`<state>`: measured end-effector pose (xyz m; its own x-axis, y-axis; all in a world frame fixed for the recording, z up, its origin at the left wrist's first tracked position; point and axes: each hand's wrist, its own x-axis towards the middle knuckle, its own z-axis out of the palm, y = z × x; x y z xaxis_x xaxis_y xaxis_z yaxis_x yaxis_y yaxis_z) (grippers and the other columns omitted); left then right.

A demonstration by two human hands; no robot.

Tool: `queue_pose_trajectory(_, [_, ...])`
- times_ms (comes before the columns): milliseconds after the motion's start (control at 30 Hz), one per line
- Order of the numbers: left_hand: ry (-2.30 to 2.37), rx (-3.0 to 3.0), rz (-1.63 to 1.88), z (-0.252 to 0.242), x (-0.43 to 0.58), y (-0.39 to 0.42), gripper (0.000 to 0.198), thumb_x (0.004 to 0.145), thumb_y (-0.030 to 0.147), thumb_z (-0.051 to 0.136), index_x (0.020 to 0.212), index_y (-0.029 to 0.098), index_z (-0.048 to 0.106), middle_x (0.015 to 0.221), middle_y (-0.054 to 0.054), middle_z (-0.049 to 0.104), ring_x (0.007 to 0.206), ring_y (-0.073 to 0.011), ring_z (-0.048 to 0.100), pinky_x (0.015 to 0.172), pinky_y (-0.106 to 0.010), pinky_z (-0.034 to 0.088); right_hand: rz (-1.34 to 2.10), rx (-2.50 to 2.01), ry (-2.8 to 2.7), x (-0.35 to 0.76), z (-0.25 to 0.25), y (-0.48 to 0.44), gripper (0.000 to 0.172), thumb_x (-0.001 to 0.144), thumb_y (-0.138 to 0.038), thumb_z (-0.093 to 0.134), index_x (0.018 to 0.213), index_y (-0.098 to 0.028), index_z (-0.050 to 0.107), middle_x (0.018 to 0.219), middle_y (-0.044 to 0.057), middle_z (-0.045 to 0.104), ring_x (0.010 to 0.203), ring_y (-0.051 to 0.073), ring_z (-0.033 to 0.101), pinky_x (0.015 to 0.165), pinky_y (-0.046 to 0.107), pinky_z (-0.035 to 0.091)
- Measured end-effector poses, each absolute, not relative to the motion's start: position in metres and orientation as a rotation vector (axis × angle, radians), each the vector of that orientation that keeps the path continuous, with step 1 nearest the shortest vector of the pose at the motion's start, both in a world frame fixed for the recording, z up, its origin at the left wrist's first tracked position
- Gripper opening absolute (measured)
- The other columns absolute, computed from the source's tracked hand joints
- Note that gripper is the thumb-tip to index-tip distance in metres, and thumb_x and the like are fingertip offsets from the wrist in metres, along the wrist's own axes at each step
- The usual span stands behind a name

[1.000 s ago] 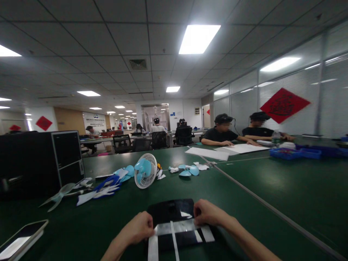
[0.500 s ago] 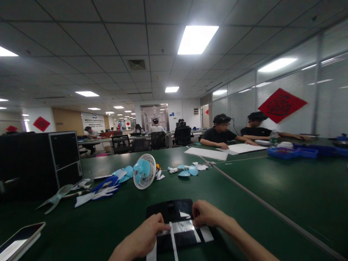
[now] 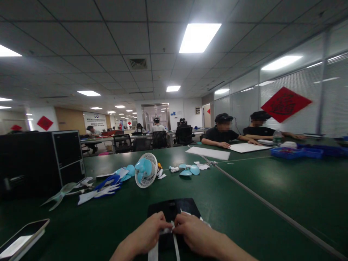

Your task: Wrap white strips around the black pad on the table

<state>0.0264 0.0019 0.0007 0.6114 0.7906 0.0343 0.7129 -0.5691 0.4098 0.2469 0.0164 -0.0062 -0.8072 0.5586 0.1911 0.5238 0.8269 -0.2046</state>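
Note:
A flat black object (image 3: 160, 207) lies on the green table near its front edge, with white strips on it. One narrow white strip (image 3: 176, 247) runs from between my hands toward me. My left hand (image 3: 152, 230) is closed at the left of this strip, fingertips on its upper end. My right hand (image 3: 190, 230) is closed just right of it, its fingertips almost touching those of my left hand. What the right fingers pinch is too small to make out. A wider white strip (image 3: 153, 252) shows below my left hand.
A white fan with blue blades (image 3: 146, 170), blue-white gloves (image 3: 108, 188) and loose blue blades (image 3: 190, 170) lie beyond. A black computer case (image 3: 69, 156) and a phone (image 3: 25, 239) are at left. Two people sit by white sheets (image 3: 209, 153) and blue trays (image 3: 287, 153).
My right hand has moved left across the black object, up to my left hand, and now covers the shiny strip. My left hand has hardly moved. The view has shifted slightly.

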Motion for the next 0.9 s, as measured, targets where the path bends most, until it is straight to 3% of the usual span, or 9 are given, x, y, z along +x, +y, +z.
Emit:
queue_pose_trajectory(233, [1.211,2.472,0.306,0.0014,0.0276,0.0014,0.051,0.076,0.003,0.036,0.109,0.032,0.063,0.100,-0.001,0.051,0.091,-0.0154,0.048,0.079,-0.026,0.036,0.124,-0.750,-2.791,0.2478,-0.0048,0.0133,0.028,0.078,-0.014,0.047,0.092,-0.021,0.071,0.097,0.006,0.064,0.093,0.019,0.055,0.083,0.027,0.042])
queue_pose_trajectory(600, [1.204,2.449,0.338,-0.0012,0.0268,0.0042,0.050,0.074,0.002,0.037,0.105,0.031,0.064,0.103,-0.001,0.053,0.097,-0.0156,0.049,0.084,-0.027,0.036,0.173,-0.540,-2.853,0.2500,-0.0040,0.0149,0.026,0.068,-0.014,0.050,0.082,-0.021,0.070,0.093,0.002,0.069,0.088,0.018,0.058,0.085,0.028,0.041])
queue_pose_trajectory(900, [1.214,2.470,0.319,-0.0005,0.0289,0.0020,0.046,0.078,0.005,0.037,0.105,0.030,0.064,0.103,-0.001,0.054,0.097,-0.0157,0.048,0.084,-0.027,0.036,0.164,-0.639,-2.805,0.2485,-0.0042,0.0124,0.025,0.074,-0.016,0.050,0.089,-0.019,0.070,0.097,0.005,0.068,0.091,0.018,0.059,0.083,0.025,0.042])
